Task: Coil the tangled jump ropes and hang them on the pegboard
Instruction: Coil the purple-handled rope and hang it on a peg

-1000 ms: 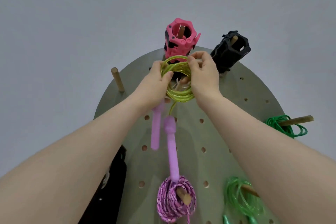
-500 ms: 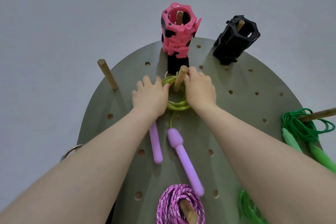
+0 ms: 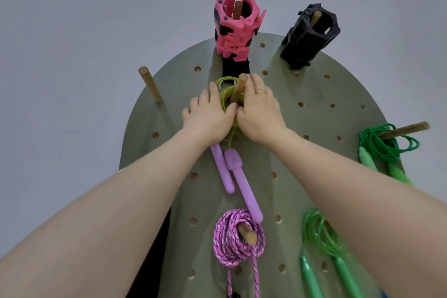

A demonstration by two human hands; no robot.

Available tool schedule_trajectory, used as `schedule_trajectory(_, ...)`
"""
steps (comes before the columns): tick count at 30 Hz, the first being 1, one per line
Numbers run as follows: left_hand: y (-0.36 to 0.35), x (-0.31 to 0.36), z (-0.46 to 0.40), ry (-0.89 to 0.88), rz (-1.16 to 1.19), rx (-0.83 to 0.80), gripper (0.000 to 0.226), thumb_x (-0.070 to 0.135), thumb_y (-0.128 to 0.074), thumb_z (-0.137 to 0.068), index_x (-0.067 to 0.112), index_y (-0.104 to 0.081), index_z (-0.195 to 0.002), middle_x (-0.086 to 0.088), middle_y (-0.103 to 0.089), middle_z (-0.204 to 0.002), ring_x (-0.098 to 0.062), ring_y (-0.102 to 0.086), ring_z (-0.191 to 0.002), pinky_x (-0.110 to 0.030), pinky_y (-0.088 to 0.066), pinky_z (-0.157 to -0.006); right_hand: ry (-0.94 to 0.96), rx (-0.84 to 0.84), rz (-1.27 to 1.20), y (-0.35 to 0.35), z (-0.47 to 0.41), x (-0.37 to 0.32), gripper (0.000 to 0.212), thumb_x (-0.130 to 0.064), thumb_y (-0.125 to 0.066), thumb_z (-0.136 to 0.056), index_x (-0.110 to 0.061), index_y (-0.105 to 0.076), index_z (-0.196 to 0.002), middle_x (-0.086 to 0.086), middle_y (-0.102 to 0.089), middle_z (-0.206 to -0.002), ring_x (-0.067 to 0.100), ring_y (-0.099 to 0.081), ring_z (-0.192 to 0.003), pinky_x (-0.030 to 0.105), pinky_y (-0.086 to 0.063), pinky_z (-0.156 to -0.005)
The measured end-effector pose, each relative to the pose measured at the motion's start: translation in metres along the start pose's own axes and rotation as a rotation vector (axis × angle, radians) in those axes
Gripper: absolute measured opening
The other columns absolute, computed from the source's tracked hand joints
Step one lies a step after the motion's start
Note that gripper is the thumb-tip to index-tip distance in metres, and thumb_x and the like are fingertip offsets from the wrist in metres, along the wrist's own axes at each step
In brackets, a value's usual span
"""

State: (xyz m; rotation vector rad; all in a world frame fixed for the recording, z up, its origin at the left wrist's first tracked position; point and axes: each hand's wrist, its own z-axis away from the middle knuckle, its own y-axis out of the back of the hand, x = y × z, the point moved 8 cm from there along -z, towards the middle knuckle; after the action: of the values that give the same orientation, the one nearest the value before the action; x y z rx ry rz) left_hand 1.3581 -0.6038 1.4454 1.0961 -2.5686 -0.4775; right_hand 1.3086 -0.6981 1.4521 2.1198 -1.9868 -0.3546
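A yellow-green jump rope coil (image 3: 224,95) sits over a wooden peg (image 3: 239,86) in the upper middle of the grey-green pegboard (image 3: 314,94). Its two purple handles (image 3: 221,169) (image 3: 244,189) hang down side by side below the coil. My left hand (image 3: 208,113) lies with spread fingers on the coil's left side. My right hand (image 3: 258,109), wearing a ring, rests on the right side, fingertips beside the peg. Both thumbs meet over the coil's lower part, which the hands hide.
A pink collar (image 3: 232,26) and a black collar (image 3: 309,36) sit on top pegs. A bare peg (image 3: 150,84) sticks out at left. Coiled ropes hang on other pegs: dark green (image 3: 382,140), pink braided (image 3: 238,239), translucent green (image 3: 321,232).
The coil went from held in front of the peg to slipped over it and pushed back against the board. Both hands flattened onto it, and the handles swung down.
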Motion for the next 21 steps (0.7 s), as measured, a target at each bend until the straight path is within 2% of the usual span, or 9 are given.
schedule_trajectory(3, 0.020, 0.007, 0.015, -0.031, 0.069, 0.045, 0.070, 0.047, -0.031, -0.096, 0.015, 0.000, -0.150, -0.007, -0.007, -0.158, -0.029, -0.011, -0.143, -0.047, -0.016, -0.112, -0.034, 0.124, -0.099, 0.024, 0.018, -0.010, 0.066, -0.017, -0.040, -0.089, -0.008, -0.013, -0.149, 0.008, -0.011, -0.157, 0.026, -0.015, -0.142, 0.036, -0.016, -0.115)
schedule_trajectory(6, 0.033, 0.012, 0.026, -0.062, 0.118, 0.043, 0.071, 0.040, -0.039, -0.096, 0.013, -0.003, -0.150, -0.007, -0.010, -0.157, -0.028, -0.014, -0.142, -0.045, -0.020, -0.111, -0.069, 0.062, -0.078, 0.030, 0.028, -0.015, 0.066, -0.018, -0.041, -0.090, -0.007, -0.013, -0.149, 0.009, -0.012, -0.157, 0.027, -0.020, -0.140, 0.036, -0.021, -0.113)
schedule_trajectory(11, 0.036, 0.013, 0.038, -0.116, 0.232, -0.012, 0.061, 0.028, -0.040, -0.096, 0.007, -0.014, -0.147, -0.018, -0.030, -0.146, -0.035, -0.033, -0.131, -0.048, -0.033, -0.105, -0.127, -0.052, -0.082, 0.038, 0.043, -0.016, 0.071, -0.012, -0.043, -0.086, -0.010, -0.010, -0.149, 0.007, -0.011, -0.157, 0.028, -0.020, -0.140, 0.039, -0.025, -0.111)
schedule_trajectory(14, 0.033, 0.008, 0.047, -0.085, 0.239, -0.031, 0.069, 0.029, -0.043, -0.094, 0.009, -0.007, -0.149, -0.014, -0.022, -0.152, -0.032, -0.024, -0.137, -0.044, -0.028, -0.109, -0.154, -0.084, -0.073, 0.038, 0.049, -0.013, 0.073, -0.013, -0.044, -0.086, -0.011, -0.008, -0.149, 0.006, -0.009, -0.157, 0.028, -0.019, -0.141, 0.039, -0.025, -0.112)
schedule_trajectory(17, 0.041, 0.002, 0.057, -0.093, 0.272, 0.036, 0.069, 0.028, -0.045, -0.094, 0.008, -0.008, -0.149, -0.011, -0.017, -0.155, -0.028, -0.019, -0.140, -0.041, -0.022, -0.111, -0.148, -0.054, -0.084, 0.039, 0.059, -0.011, 0.069, -0.011, -0.045, -0.085, -0.011, -0.015, -0.147, 0.006, -0.016, -0.154, 0.029, -0.025, -0.137, 0.040, -0.029, -0.109)
schedule_trajectory(21, 0.053, -0.007, 0.095, -0.211, 0.333, 0.217, 0.054, 0.018, -0.049, -0.089, 0.007, -0.035, -0.140, -0.010, -0.032, -0.146, -0.028, -0.030, -0.132, -0.036, -0.026, -0.106, -0.167, -0.008, -0.060, 0.039, 0.096, -0.004, 0.057, -0.007, -0.044, -0.085, -0.011, -0.028, -0.141, 0.008, -0.025, -0.147, 0.029, -0.034, -0.128, 0.038, -0.035, -0.101)
